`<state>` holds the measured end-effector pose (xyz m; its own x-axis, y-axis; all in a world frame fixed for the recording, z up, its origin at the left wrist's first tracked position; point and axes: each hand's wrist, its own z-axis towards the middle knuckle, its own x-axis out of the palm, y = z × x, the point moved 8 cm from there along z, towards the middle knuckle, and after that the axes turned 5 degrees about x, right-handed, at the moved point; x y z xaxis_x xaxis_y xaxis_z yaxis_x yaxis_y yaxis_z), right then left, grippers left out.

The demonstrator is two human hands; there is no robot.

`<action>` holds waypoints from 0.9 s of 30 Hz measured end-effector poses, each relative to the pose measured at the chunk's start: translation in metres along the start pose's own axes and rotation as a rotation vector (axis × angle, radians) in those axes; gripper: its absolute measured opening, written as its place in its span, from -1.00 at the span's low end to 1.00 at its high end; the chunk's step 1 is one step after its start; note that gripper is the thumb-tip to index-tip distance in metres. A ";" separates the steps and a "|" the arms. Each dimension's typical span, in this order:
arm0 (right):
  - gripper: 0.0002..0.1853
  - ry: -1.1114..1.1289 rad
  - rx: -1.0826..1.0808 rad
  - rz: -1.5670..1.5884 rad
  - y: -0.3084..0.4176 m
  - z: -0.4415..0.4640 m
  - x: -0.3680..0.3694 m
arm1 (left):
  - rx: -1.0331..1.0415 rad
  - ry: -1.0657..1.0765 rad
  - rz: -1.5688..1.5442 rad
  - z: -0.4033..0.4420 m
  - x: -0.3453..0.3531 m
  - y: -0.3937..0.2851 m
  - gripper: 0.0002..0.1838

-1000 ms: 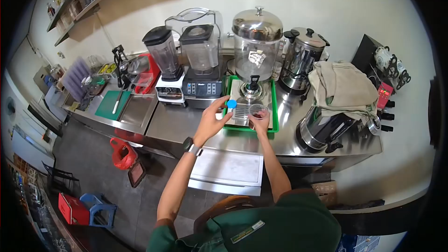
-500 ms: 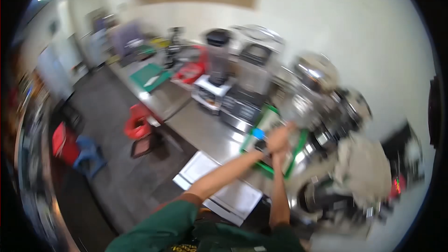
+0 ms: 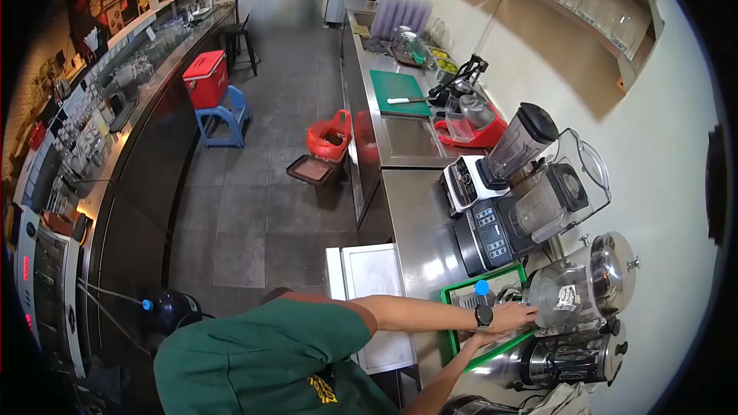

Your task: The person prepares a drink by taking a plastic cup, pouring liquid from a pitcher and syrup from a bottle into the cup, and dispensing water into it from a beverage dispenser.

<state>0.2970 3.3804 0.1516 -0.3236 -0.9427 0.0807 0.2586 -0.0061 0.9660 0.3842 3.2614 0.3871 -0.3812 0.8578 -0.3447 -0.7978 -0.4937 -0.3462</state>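
My left hand point(image 3: 513, 316), with a dark watch on its wrist, is at the lower front of the clear drink dispenser point(image 3: 565, 298). Its fingers are close together near the tap, and what they grip is hidden. My right hand point(image 3: 483, 338) is lower, partly covered by the left one, over the green-rimmed tray point(image 3: 448, 338); its fingers and anything in them cannot be made out. A round blue cap point(image 3: 482, 287) shows at the tray's left part, beside the watch.
Two blenders point(image 3: 510, 150) point(image 3: 542, 207) stand beyond the tray. Farther along the counter are a green cutting board point(image 3: 396, 88) with a knife and a red basket point(image 3: 492, 132). A metal urn point(image 3: 573, 360) is beside the dispenser. A red-lined bin point(image 3: 329, 138) and blue stool point(image 3: 223, 117) stand on the floor.
The view has swung left along the counter. My left hand has moved away from the blue cap to the dispenser's front. The clear cup earlier in my right hand is now hidden.
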 end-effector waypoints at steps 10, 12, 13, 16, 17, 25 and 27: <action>-0.15 -0.007 -0.068 -0.011 0.012 0.007 -0.015 | -0.152 0.585 0.064 0.013 0.099 0.077 -0.15; -0.08 -0.040 -0.014 -0.089 0.024 -0.002 -0.013 | -0.016 0.342 -0.091 0.021 0.063 0.059 -0.19; -0.09 0.028 0.006 0.070 0.004 0.005 -0.012 | -0.106 0.375 -0.131 0.026 0.026 0.039 -0.19; -0.20 0.095 -0.222 -0.219 -0.004 -0.001 -0.018 | -0.217 0.459 -0.279 -0.010 -0.021 0.034 -0.27; -0.20 0.126 0.075 0.064 0.021 -0.022 -0.007 | -0.190 0.469 -0.328 -0.024 -0.040 0.031 -0.33; -0.10 0.561 0.096 0.054 0.149 -0.105 0.060 | -0.718 0.348 -0.320 -0.159 -0.209 0.045 -0.48; -0.07 0.660 0.045 -0.004 0.200 -0.131 0.088 | -0.793 0.241 -0.330 -0.171 -0.253 0.045 -0.55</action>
<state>0.4394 3.2520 0.3192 0.3054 -0.9491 -0.0766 0.2159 -0.0093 0.9764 0.5244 2.9978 0.3100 -0.0095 0.9646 -0.2634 -0.2576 -0.2569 -0.9315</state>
